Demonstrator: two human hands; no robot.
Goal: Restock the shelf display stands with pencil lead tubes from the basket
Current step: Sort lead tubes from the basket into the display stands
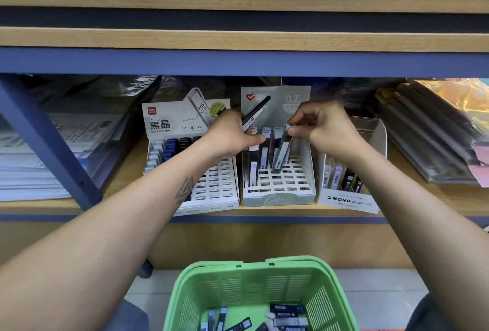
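The person is working at the middle 0.7 display stand [277, 195], in the slotting step of the restock. The right hand [324, 125] is pinching the white cap of a dark lead tube [282, 154] between thumb and fingertips, the other fingers curled in. Below that pinch the tube is hanging at a slight tilt, its lower end already down among the white grid slots, just beside the tubes standing to its left. Whether the foot is seated in a slot or only resting on the grid cannot be told.

The left hand [232, 132] is gripping a second black lead tube [255, 112], which is sticking up and to the right out of the fist, clear of the stand and pointing at the backing card. The thumb is reaching toward the tops of the standing tubes, though contact cannot be made out.

Directly below both arms, well apart from the grips, the green basket [185, 293] is holding more loose tubes.

The next move probably calls for straightening the pinched tube over an open slot, pressing it down until it stands, then letting go and bringing the left hand's tube across. The job looks far from finished, since many front slots are showing bare.
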